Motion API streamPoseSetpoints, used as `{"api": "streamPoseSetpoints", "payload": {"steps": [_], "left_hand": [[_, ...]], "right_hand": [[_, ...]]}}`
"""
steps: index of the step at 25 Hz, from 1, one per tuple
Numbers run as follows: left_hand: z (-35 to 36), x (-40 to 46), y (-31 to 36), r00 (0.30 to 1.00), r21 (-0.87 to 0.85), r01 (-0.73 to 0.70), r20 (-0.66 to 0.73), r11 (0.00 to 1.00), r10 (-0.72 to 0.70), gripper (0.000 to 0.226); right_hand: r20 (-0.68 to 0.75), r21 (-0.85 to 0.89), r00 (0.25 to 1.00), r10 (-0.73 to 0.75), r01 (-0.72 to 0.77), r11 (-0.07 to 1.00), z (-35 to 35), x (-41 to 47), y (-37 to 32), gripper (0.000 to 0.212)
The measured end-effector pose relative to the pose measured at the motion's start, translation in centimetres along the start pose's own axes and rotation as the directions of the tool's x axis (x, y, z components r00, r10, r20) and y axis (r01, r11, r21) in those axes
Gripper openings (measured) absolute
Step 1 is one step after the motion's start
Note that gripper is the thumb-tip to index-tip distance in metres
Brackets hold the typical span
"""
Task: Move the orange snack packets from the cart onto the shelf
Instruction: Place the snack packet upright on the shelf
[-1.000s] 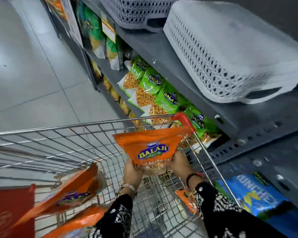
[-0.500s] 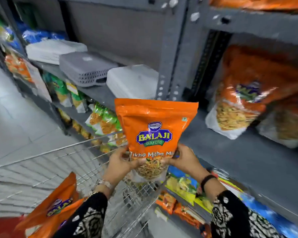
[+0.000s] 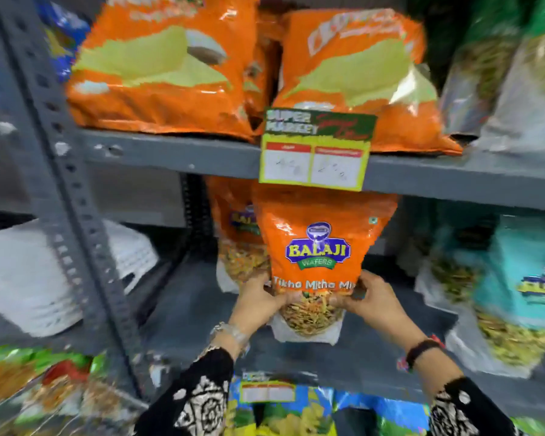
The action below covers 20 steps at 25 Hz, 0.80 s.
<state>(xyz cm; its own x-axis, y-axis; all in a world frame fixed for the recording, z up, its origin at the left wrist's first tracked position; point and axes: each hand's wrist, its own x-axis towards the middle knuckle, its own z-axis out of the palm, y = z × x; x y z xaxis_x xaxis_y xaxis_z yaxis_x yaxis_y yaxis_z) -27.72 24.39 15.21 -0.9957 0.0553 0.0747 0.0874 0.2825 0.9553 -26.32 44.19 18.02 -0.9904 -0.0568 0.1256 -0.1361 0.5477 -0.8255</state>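
An orange Balaji snack packet (image 3: 318, 250) stands upright over the grey middle shelf (image 3: 183, 306). My left hand (image 3: 258, 305) grips its lower left side and my right hand (image 3: 375, 305) grips its lower right side. The packet's bottom edge is at the shelf board; whether it rests there I cannot tell. Right behind it, to the left, another orange packet of the same kind (image 3: 233, 234) stands on the shelf. The cart shows only as blurred wire at the bottom left corner (image 3: 54, 416).
A yellow price tag (image 3: 315, 152) hangs from the shelf edge just above the packet. Big orange bags (image 3: 158, 73) fill the upper shelf. Teal packets (image 3: 510, 278) stand to the right, a white basket (image 3: 22, 278) to the left beyond the grey upright post (image 3: 73, 196).
Both hands lifted the orange packet out of the cart and carried it forward and up into the middle shelf. My view swung from the cart to the shelf front.
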Motion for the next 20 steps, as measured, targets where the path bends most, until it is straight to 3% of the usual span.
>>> {"api": "streamPoseSetpoints", "payload": {"steps": [5,10,14,17,20], "left_hand": [[7.3,7.0,0.5,0.999,-0.001,-0.012,0.031,1.0,0.012,0.063],[10.5,10.6,-1.9,0.999,0.036,-0.004,0.046,0.999,0.002,0.043],[10.6,10.8,-2.7,0.997,0.077,-0.063,0.053,0.995,0.059,0.054],[9.0,7.9,-3.2,0.996,0.116,-0.086,-0.025,0.99,0.089,0.06],[5.1,2.9,-5.1,0.991,0.116,-0.07,-0.11,0.991,0.082,0.052]], "right_hand": [[-0.164,0.045,0.983,0.081,-0.074,0.996,-3.0,4.8,5.7,0.038],[-0.252,0.124,0.945,0.208,-0.181,0.976,-2.1,7.9,9.9,0.053],[-0.242,0.221,0.934,0.262,-0.21,0.952,-1.4,7.3,9.8,0.058],[-0.381,0.225,0.89,0.249,-0.172,0.959,0.5,4.5,9.0,0.069],[-0.464,0.154,0.872,0.158,-0.096,0.983,4.0,0.4,7.3,0.061]]}}
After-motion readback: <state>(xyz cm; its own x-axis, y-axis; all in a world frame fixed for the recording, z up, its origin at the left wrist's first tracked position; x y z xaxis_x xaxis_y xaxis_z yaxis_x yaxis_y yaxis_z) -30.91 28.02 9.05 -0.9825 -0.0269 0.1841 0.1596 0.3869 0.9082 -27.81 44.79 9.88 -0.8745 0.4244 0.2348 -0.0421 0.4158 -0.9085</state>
